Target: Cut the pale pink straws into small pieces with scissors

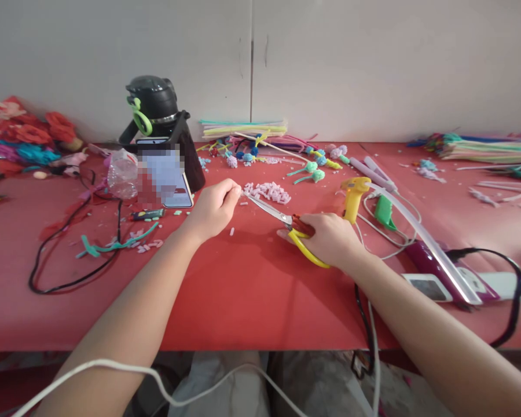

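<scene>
over the red table, right hand grips scissors; left hand pinches something tiny.

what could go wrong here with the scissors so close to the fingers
1. The scissors in the right hand point their blade tips right at the left hand, which pinches something small at the tips; a nick to the fingers looks possible.
2. The pile of cut pink bits lies just behind the blades, and loose bits may scatter across the red table.
</scene>
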`<state>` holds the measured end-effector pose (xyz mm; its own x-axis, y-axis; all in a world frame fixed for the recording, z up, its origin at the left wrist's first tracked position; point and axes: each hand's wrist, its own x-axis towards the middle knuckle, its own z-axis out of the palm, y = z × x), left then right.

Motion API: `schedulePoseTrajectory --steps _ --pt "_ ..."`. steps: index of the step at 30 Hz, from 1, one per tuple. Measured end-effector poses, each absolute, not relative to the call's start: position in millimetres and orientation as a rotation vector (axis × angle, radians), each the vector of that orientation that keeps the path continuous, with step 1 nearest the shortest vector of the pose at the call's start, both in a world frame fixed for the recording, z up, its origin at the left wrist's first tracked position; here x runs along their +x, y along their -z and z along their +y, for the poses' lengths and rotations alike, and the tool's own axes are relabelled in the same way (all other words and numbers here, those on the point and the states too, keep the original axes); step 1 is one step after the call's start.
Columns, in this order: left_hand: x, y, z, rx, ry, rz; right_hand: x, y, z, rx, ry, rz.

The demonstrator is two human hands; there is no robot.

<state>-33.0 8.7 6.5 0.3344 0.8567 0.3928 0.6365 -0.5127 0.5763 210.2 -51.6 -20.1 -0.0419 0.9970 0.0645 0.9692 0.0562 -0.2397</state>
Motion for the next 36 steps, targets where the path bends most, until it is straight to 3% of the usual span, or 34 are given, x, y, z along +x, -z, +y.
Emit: schedulePoseTrajectory --steps 23,36 --pt "-32.0 -6.7 7.2 2.245 -0.992 1.345 212.8 26.2 -50.5 -1.912 -0.256 -2.059" --pt "-31.3 -8.2 5.6 2.252 -0.980 1.332 208.3 21.1 -49.7 -2.118 -0.016 -2.280"
